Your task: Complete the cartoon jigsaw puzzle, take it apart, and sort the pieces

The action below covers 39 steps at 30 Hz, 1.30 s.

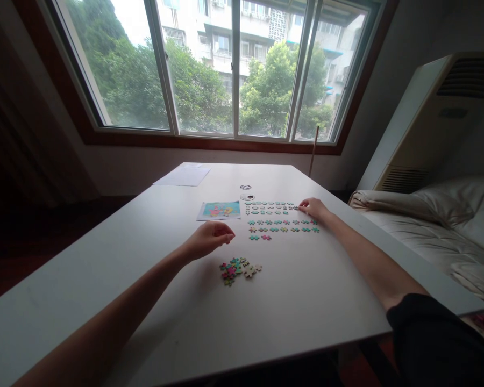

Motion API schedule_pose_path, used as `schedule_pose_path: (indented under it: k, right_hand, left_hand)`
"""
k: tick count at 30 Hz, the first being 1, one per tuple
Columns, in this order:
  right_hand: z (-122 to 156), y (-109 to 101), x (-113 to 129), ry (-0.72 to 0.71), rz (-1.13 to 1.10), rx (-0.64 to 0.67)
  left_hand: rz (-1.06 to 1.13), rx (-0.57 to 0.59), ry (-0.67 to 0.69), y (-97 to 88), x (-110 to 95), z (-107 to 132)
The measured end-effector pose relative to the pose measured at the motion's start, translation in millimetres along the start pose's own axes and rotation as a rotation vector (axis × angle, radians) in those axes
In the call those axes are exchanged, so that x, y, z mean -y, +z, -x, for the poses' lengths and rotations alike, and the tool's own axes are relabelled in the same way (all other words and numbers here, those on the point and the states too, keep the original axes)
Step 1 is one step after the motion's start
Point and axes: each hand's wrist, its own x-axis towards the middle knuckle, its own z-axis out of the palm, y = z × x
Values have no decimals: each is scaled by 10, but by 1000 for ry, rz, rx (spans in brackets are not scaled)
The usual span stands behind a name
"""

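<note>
My right hand [313,208] reaches to the right end of the rows of jigsaw puzzle pieces [284,229], its fingertips pinched on a puzzle piece [297,207] at the end of an upper row. Over the table, left of those rows, hovers my left hand [207,239]. Its fingers are curled in toward the thumb, and whatever they may hold is hidden. Just below it lies a loose pile of puzzle pieces [230,271], some colourful side up and some showing a pale back. A colourful picture sheet [220,210] with cartoon figures lies beyond my left hand.
The white table [302,301] stretches toward the window. White paper [183,176] lies at its far left corner. Two small round items [248,197] sit beyond the rows. To the right are a pale sofa [435,220] and a standing air conditioner [423,123].
</note>
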Motion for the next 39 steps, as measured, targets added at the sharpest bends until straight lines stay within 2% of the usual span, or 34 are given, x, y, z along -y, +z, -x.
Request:
schedule_pose_path:
  k: [4, 8, 10, 12, 14, 17, 21, 25, 29, 32, 36, 39]
  right_hand:
    - [84, -82, 155, -52, 37, -76]
    - [341, -138, 523, -189, 10, -97]
    - [559, -142, 766, -305, -31, -55]
    - [816, -136, 1009, -561, -157, 39]
    - [1075, -126, 1216, -715, -239, 140]
    - [1378, -109, 1412, -797, -294, 188]
    - [1523, -92, 1479, -773, -347, 188]
    - [1487, -93, 1439, -717, -390, 172]
    - [1467, -93, 1409, -646, -412, 93]
    - [1489, -96, 1422, -683, -381, 14]
    - [1525, -114, 1447, -796, -246, -179]
    - [1542, -136, 1458, -865, -182, -269]
  left_hand:
    - [-56, 18, 13, 24, -7, 8]
    - [-226, 33, 77, 108, -102, 40]
    - [-298, 42, 115, 160, -147, 60]
    - [-336, 54, 142, 206, -173, 80]
    - [-346, 60, 161, 244, -183, 101]
    - [-346, 57, 179, 286, -194, 128]
    - [-349, 47, 188, 333, -221, 138]
    - [-335, 49, 206, 379, -230, 137]
    - [-313, 48, 209, 413, -230, 153]
    - [-289, 42, 234, 440, -256, 167]
    - [-270, -3, 276, 478, -326, 174]
    - [-244, -27, 300, 493, -369, 177]
